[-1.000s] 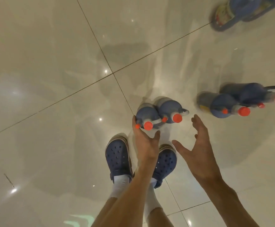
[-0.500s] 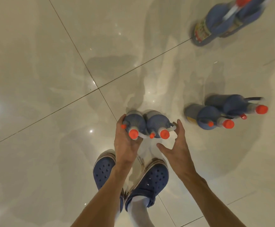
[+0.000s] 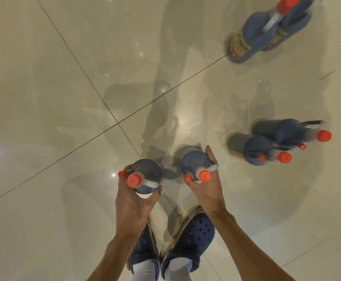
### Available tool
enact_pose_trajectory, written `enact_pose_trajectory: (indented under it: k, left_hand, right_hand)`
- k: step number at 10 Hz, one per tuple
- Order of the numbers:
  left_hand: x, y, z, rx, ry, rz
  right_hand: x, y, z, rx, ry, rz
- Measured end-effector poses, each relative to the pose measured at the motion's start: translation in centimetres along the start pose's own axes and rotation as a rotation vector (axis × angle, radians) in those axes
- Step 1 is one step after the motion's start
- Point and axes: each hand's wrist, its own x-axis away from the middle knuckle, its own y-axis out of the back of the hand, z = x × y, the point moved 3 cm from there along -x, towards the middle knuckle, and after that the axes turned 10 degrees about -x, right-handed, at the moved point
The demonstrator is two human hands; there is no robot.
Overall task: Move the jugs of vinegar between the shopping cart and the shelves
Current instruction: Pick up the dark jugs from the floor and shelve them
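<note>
**Glossy tile floor under you**

You stand on a pale, shiny tiled floor [image 3: 54, 98] crossed by dark grout lines. Your blue clogs [image 3: 188, 240] rest on it side by side. To your right two dark jugs with orange caps [image 3: 277, 142] stand together; farther off, another pair of jugs [image 3: 267, 31] sits upper right.

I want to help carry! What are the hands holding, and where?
Left hand grips one jug near its neck; right hand grips another jug likewise.
</note>
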Motion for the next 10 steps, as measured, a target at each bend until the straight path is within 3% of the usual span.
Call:
enact_pose_trajectory:
  k: [1, 2, 4, 7, 8, 9, 10]
  left_hand:
    - [-0.4, 1.0, 0.0, -0.017, -0.004, -0.013]
    - [-0.6, 2.8, -1.2, 0.014, -0.016, -0.028]
    - [1.1, 9.8, -7.1, 0.120, -0.014, -0.109]
    - [8.9, 28.7, -23.0, 0.368, -0.065, -0.261]
    - [12.8, 36.8, -29.4, 0.445, -0.134, -0.292]
    - [17.2, 45.1, -35.3, 0.517, -0.190, -0.332]
    - [21.7, 52.9, -40.7, 0.442, -0.307, -0.365]
  right_hand:
    - [0.1, -0.7, 0.2, 0.045, 0.060, -0.103]
    - [0.4, -1.0, 1.8, 0.055, 0.130, -0.083]
    - [4.9, 0.5, 10.3, -0.016, 0.235, -0.105]
    - [17.3, 2.0, 37.1, -0.246, 0.377, -0.029]
    - [23.7, 3.1, 48.0, -0.218, 0.598, -0.040]
    - [31.6, 3.8, 57.4, -0.284, 0.660, -0.014]
    - [38.0, 4.7, 65.3, -0.280, 0.745, -0.046]
